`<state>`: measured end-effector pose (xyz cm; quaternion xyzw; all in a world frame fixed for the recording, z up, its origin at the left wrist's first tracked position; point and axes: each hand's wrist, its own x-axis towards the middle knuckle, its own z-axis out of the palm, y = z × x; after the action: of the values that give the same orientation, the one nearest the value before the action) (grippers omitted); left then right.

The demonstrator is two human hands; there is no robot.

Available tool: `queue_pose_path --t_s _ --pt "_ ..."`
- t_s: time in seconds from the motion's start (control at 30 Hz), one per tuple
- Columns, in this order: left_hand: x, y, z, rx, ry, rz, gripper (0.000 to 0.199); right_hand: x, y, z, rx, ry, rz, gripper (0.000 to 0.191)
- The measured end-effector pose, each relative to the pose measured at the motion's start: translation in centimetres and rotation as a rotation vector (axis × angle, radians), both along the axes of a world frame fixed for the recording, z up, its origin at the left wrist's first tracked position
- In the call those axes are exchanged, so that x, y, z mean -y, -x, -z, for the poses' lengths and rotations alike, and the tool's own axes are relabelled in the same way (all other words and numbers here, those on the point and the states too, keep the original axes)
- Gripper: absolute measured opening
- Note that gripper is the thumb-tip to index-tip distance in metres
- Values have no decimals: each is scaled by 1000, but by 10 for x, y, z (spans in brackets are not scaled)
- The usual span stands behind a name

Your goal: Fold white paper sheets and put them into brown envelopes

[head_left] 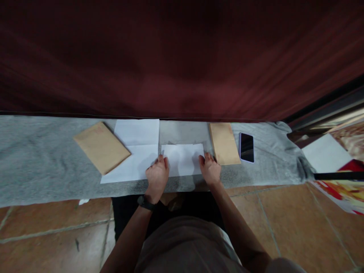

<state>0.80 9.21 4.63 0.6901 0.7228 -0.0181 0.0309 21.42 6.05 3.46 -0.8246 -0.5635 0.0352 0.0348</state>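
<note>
A white sheet of paper (pixel 183 161), apparently folded, lies in front of me on the grey cloth. My left hand (pixel 158 174) grips its left edge, fingers curled and thumb on top. At the right edge my right hand (pixel 210 170) pinches the same sheet. Left of it lies a larger white paper (pixel 136 132) with a crease across it. A stack of brown envelopes (pixel 101 148) rests partly on that paper. Just beyond my right hand is another brown envelope stack (pixel 226 144).
A dark-screened phone (pixel 247 148) lies at the right on the grey cloth (pixel 42 159). A dark red curtain (pixel 182 68) hangs along the far edge. Farther right are a white sheet (pixel 327 153) and a black bar (pixel 338 176). Tiled floor (pixel 256 216) shows below.
</note>
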Motion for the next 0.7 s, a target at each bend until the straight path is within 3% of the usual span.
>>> queue_pose_path --t_s 0.4,0.57,0.7 --pt "0 -3 9 -15 -45 -7 45 1 1 10 18 -153 -33 37" --pt "-1 -3 9 -3 -43 4 43 6 3 14 -4 -278 -132 39" --pt "-1 -3 8 3 -42 14 43 9 13 18 -92 -303 -332 47"
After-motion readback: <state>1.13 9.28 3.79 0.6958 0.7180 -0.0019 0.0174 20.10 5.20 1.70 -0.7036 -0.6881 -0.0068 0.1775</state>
